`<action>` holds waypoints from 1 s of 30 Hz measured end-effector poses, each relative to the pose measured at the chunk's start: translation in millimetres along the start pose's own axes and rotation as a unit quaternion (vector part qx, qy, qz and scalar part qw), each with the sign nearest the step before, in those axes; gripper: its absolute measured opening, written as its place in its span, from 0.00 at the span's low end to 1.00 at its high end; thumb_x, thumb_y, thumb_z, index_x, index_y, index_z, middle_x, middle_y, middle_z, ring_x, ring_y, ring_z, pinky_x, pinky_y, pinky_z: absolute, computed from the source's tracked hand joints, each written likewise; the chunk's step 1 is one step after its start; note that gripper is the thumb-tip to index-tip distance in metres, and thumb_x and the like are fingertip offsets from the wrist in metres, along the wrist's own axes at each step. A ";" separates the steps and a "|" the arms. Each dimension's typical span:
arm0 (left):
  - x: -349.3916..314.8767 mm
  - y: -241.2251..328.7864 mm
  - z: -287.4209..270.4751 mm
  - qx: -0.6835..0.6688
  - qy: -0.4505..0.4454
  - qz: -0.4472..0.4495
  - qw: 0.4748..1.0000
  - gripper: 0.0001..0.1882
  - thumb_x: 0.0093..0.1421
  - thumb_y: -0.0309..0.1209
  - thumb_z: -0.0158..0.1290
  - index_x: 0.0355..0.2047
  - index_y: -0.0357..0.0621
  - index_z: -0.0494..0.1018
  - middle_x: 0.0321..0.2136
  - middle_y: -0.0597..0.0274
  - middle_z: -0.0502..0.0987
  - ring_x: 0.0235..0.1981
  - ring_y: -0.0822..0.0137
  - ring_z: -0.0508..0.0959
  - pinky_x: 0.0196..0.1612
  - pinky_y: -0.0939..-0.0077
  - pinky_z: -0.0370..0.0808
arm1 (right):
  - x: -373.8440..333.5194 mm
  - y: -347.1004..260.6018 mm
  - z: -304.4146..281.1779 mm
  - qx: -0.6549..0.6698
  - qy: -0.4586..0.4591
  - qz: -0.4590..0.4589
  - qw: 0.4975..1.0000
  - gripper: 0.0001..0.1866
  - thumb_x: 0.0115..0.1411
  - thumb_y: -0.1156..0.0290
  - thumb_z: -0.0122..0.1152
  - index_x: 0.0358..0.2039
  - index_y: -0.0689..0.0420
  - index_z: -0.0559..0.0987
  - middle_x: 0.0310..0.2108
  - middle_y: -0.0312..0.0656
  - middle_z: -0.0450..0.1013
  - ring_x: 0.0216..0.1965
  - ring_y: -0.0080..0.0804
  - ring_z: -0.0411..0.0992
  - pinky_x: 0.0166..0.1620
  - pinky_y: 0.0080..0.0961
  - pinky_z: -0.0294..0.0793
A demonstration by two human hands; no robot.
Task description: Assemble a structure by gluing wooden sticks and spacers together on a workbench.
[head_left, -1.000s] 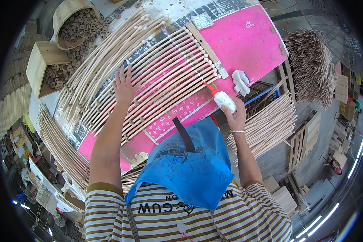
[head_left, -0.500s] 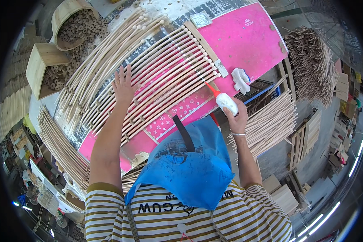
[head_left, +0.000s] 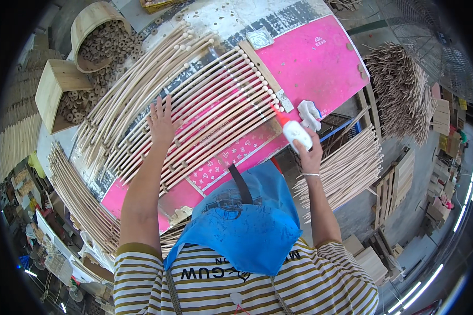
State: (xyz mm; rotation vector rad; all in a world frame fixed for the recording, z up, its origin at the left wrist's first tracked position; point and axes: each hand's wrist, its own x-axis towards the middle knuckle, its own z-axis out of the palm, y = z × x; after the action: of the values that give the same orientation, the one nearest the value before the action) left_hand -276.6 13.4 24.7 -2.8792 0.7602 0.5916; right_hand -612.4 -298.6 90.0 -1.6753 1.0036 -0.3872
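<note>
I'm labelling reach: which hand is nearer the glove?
Right. The right hand, holding a bottle, is below the glove in view; the left hand is far left of it, over the rods.

The slim, pale wooden rods point(head_left: 210, 107) lie side by side in a slanting row on the pink surface point(head_left: 315, 63); round pale balls point(head_left: 264, 83) cap their upper-right ends; white spots point(head_left: 242, 88) run in a line across the row just short of them. The white bottle point(head_left: 298, 137) is tilted; its red nozzle point(head_left: 281, 116) points up-left, near the closest balls.
</note>
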 end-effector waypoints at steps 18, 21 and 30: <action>0.3 1.9 -4.7 0.007 0.008 0.009 1.000 0.54 0.58 0.53 0.59 0.74 0.67 0.35 0.74 0.57 0.39 0.73 0.43 0.45 0.68 0.38 0.53 | 156.0 -15.8 45.7 0.016 0.031 -0.059 0.998 0.29 0.56 0.67 0.72 0.56 0.65 0.73 0.49 0.45 0.74 0.49 0.31 0.73 0.52 0.27 0.73; 0.4 1.0 -1.4 -0.011 0.029 0.014 0.999 0.54 0.56 0.52 0.60 0.74 0.66 0.37 0.74 0.57 0.40 0.72 0.43 0.46 0.68 0.37 0.53 | 175.1 -10.4 55.0 0.026 0.032 -0.065 0.997 0.30 0.55 0.67 0.72 0.55 0.65 0.73 0.48 0.46 0.74 0.49 0.32 0.73 0.52 0.28 0.72; -5.0 5.2 -11.4 -0.008 0.001 -0.003 1.000 0.56 0.55 0.50 0.63 0.74 0.66 0.38 0.74 0.59 0.42 0.73 0.46 0.46 0.69 0.39 0.53 | 201.4 10.7 74.4 -0.007 0.042 -0.068 0.997 0.31 0.54 0.66 0.73 0.56 0.63 0.73 0.49 0.47 0.73 0.50 0.33 0.73 0.53 0.30 0.72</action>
State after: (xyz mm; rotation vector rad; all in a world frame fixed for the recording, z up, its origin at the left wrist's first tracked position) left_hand -279.3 8.9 37.1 -2.8956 0.7503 0.5957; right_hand -446.9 -408.3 7.7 -1.7568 0.9579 -0.5459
